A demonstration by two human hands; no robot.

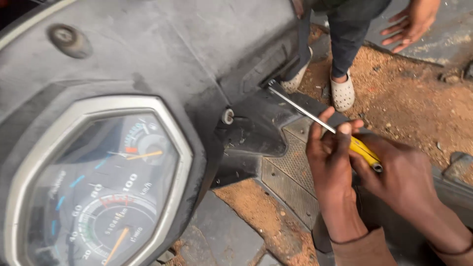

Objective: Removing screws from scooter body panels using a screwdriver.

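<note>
Soft even daylight, slight blur

Left hand (331, 152) and right hand (396, 172) together grip a screwdriver (322, 123) with yellow handle. Left fingers pinch the metal shaft; right hand closes on the handle. Shaft runs up-left from the hands, tip at a scooter's black inner panel (256, 123). Speedometer cluster (96, 187) well left of the hands. Above the hands: another person's leg (347, 37), white clog (342, 91), hand (411, 22).
</note>
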